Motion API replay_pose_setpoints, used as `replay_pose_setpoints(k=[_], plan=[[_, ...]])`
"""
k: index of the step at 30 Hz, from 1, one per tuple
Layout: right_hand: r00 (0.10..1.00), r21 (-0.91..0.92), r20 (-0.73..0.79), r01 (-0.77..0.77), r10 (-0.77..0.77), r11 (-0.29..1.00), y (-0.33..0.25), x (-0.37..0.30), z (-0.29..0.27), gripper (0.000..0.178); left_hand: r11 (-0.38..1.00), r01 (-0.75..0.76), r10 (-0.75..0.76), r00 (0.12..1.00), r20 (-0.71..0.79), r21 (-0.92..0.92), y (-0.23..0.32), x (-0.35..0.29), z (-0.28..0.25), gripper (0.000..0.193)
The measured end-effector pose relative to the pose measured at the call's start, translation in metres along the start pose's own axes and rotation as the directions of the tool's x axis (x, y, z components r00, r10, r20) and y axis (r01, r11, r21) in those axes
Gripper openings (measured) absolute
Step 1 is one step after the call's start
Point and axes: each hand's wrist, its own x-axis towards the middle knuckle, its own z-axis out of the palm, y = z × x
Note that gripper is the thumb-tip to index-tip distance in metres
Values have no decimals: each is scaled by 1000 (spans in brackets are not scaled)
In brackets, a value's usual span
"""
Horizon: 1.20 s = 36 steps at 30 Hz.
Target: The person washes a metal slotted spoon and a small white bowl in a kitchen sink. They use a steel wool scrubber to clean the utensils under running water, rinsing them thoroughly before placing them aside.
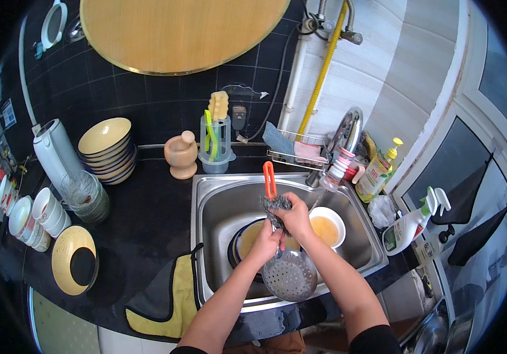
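Note:
Over the sink (pixel 198 236), my left hand (pixel 267 241) is closed round the metal handle of a skimmer (pixel 290 276), just above its perforated round head. The skimmer's orange handle end (pixel 270 180) points away from me. Farther up the handle, my right hand (pixel 296 215) presses a grey steel wool scrubber (pixel 272 204) against it. Beneath my hands sits a dark-rimmed yellowish bowl (pixel 242 241), partly hidden by them. A white bowl (pixel 341 223) with orange-tinted liquid stands to the right in the sink, near the faucet (pixel 352 133).
A wire rack (pixel 280 158) with cloths stands behind the sink, with bottles (pixel 407 230) to its right. Left on the counter are stacked bowls (pixel 105 137), a wooden mortar (pixel 181 156), a utensil holder (pixel 217 154), cups (pixel 53 211), and a yellow-black cloth (pixel 181 289).

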Motion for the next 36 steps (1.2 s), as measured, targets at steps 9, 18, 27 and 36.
replay_pose_setpoints(k=[9, 18, 27, 36], plan=[[946, 256, 196, -305, 260, 917, 7, 2, -5, 22, 998, -51, 51, 999, 0, -32, -7, 2, -3, 20], [835, 399, 376, -537, 401, 743, 16, 3, -15, 30, 997, -70, 69, 996, -52, -17, -4, 3, -8, 19], [883, 518, 189, -462, 430, 720, 19, 6, -24, 32, 993, -93, 91, 995, -27, -70, 8, -1, -4, 18], [868, 469, 288, -496, 405, 730, 27, 0, -39, 50, 973, -188, 180, 981, -71, -136, 2, 3, -8, 19]])
